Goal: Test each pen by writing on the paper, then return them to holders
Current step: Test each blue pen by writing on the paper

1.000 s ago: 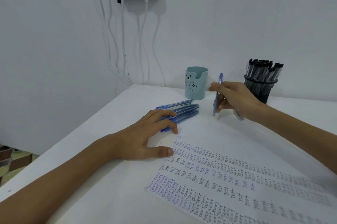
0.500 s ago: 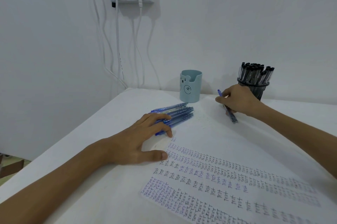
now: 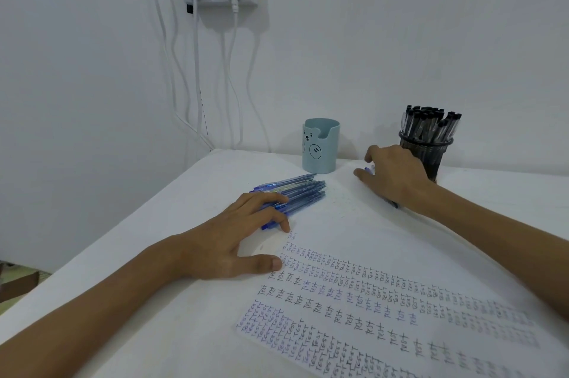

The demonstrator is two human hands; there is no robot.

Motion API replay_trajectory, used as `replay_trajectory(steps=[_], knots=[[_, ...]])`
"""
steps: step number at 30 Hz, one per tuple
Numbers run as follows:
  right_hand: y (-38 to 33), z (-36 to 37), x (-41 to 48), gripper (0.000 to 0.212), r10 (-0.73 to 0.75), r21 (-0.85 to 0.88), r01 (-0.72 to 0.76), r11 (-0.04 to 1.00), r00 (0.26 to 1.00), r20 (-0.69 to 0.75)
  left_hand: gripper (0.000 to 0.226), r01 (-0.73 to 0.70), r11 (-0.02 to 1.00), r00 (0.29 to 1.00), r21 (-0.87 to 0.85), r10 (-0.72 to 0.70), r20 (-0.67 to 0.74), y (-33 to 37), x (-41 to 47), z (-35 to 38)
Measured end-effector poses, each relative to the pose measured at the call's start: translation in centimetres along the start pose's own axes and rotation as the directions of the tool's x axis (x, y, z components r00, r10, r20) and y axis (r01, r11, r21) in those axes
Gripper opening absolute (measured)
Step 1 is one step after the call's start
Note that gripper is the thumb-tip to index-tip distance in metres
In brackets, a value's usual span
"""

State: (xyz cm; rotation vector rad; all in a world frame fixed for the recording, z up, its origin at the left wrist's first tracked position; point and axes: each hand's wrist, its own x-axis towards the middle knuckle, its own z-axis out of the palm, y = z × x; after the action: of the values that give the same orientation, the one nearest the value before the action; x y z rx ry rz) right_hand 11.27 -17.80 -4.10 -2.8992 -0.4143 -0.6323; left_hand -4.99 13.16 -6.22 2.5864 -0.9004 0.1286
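The right hand (image 3: 397, 174) has dropped from the upright writing pose it had a second ago. It now lies low on the counter (image 3: 160, 254) at 1 o'clock from the paper (image 3: 385, 254), and the blue pen (image 3: 368, 169) has gone from standing to nearly flat beneath the palm. Only the pen's two ends show. The fingers are loosely bent over it, and I cannot tell whether they grip it or merely cover it.

The left hand (image 3: 234, 236) has not shifted. It rests with fingers spread and straight on the near end of the pile of blue pens (image 3: 298, 191), at 11 o'clock from the paper, with the thumb at the paper's edge.

The blue cup (image 3: 320, 150) stands at 12 o'clock with no pens showing above its rim. The mesh holder (image 3: 428, 156), just behind the right hand, is packed with black pens (image 3: 431, 125).

These pens look light, stiff and smooth-barrelled, so they are likely to roll once the steadying hand lifts. Each is best pinched mid-barrel or nearer the tip, between thumb and two fingers. It should be drawn off the top of the pile rather than from under it. The sheet is thin and would probably slide, so it wants a finger kept on it.
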Motion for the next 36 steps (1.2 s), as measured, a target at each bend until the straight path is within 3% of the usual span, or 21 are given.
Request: replay_trajectory(steps=[5,7,11,15,19,24,27,30,33,36], knots=[[-2.8,-0.5,-1.1,0.012,-0.301,0.218,0.296,0.93,0.954,-0.014,0.045,0.009,1.0,1.0,0.003,-0.009,0.008,0.1,0.0,-0.1],[-4.3,-0.6,-1.6,0.014,-0.404,0.301,0.392,0.87,0.914,-0.021,0.045,0.018,1.0,1.0,-0.002,-0.018,0.017,0.1,-0.1,-0.1],[-6.6,-0.7,-3.0,0.025,-0.612,0.269,0.593,0.759,0.79,-0.014,0.047,0.026,1.0,0.999,-0.012,-0.026,0.025,0.2,-0.1,-0.2],[-6.9,-0.4,-3.8,0.02,-0.715,0.234,0.696,0.679,0.699,-0.003,0.047,0.024,1.0,0.999,-0.008,-0.024,0.024,0.2,0.0,-0.2],[-6.6,-0.4,-3.4,0.027,-0.727,0.209,0.708,0.674,0.687,0.017,0.047,0.019,1.0,1.0,0.0,-0.019,0.004,0.1,0.0,-0.1],[-6.2,-1.1,-3.1,0.038,-0.78,0.101,0.774,0.625,0.621,0.075,0.045,0.013,1.0,1.0,0.001,-0.013,-0.004,0.1,0.0,-0.1],[-5.6,-1.9,-2.7,0.039,-0.726,0.073,0.723,0.687,0.677,0.119,0.046,0.018,1.0,1.0,-0.003,-0.018,-0.001,0.2,-0.1,-0.2],[-4.7,-2.0,-2.3,0.035,-0.647,0.168,0.628,0.76,0.755,0.108,0.046,0.019,1.0,1.0,-0.012,-0.019,0.004,0.3,-0.1,-0.2],[-4.2,-1.3,-2.2,0.035,-0.616,0.171,0.608,0.775,0.788,-0.009,0.045,0.013,1.0,1.0,-0.015,-0.013,0.01,0.2,-0.1,-0.2],[-4.2,-0.9,-2.4,0.053,-0.528,0.232,0.53,0.816,0.846,-0.074,0.046,0.031,0.999,0.999,-0.021,-0.03,0.026,0.2,-0.1,-0.2]])
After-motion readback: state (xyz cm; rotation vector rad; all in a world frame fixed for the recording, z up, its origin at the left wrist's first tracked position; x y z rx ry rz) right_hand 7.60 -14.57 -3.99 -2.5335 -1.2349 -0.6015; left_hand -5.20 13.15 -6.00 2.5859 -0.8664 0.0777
